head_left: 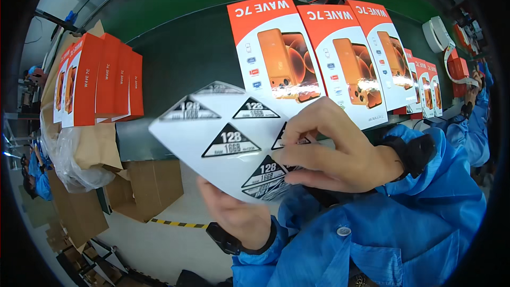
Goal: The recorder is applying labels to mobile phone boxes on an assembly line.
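My left hand grips a white sticker sheet from below, its fingers partly hidden behind the sheet. Black-and-white triangular labels are spaced over the sheet, which tilts in front of me above the table edge. My right hand is closed in a pinch at the sheet's right side, on one of the triangular stickers; whether that sticker has lifted cannot be told. Just beyond my hands lie three flat red-and-white phone boxes side by side, with orange phones printed on them.
Red phone boxes stand in a row at the left of the dark green table, beside plastic wrap. Below is an open cardboard box. More phone boxes stand at right, near a co-worker's blue sleeve and a white tape roll.
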A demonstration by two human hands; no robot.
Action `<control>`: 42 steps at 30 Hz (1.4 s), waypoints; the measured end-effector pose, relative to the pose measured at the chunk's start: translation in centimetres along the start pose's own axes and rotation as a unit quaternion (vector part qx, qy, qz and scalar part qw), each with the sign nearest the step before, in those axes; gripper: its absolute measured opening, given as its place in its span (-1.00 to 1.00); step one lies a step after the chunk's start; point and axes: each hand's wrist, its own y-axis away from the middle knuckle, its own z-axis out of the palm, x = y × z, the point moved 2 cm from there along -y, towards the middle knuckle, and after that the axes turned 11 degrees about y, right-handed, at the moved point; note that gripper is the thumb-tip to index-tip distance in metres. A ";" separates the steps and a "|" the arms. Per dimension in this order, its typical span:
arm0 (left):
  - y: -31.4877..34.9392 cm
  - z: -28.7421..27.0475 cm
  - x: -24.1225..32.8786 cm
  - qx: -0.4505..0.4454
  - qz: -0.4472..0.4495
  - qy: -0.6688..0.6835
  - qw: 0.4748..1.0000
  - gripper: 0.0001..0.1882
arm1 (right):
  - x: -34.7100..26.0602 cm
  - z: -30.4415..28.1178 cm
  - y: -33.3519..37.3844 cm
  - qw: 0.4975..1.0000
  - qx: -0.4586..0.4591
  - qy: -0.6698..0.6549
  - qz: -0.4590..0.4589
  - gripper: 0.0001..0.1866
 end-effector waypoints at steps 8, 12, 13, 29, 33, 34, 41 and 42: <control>1.2 0.6 0.7 -0.072 0.018 -0.155 0.985 -0.79 | 0.1 -0.4 -0.1 0.996 0.056 0.028 0.060 -0.68; 1.6 1.1 0.9 -0.072 0.074 -0.260 0.960 -0.79 | -0.3 -0.3 0.3 0.992 0.049 0.117 -0.005 -0.73; 1.7 1.8 1.1 -0.057 0.068 -0.268 0.959 -0.79 | -0.5 -0.4 0.4 0.986 0.059 0.156 -0.026 -0.74; 2.9 2.3 -0.1 -0.100 0.071 -0.318 0.940 -0.72 | 0.9 -0.2 1.6 0.994 0.095 -0.028 0.055 -0.69; 3.0 3.2 -0.3 -0.080 0.040 -0.298 0.950 -0.77 | 0.1 -0.6 2.0 0.986 0.089 0.139 0.007 -0.80; 3.0 3.4 -0.2 -0.080 0.039 -0.299 0.950 -0.77 | -0.1 -0.7 2.1 0.977 0.106 0.183 -0.021 -0.82; 3.0 3.5 -0.6 -0.024 -0.013 -0.219 0.975 -0.79 | 0.8 -0.3 3.0 0.991 0.108 0.082 0.002 -0.78; 3.0 3.4 -0.7 -0.023 0.007 -0.218 0.976 -0.79 | 0.8 -0.5 2.8 0.991 0.114 0.046 0.055 -0.76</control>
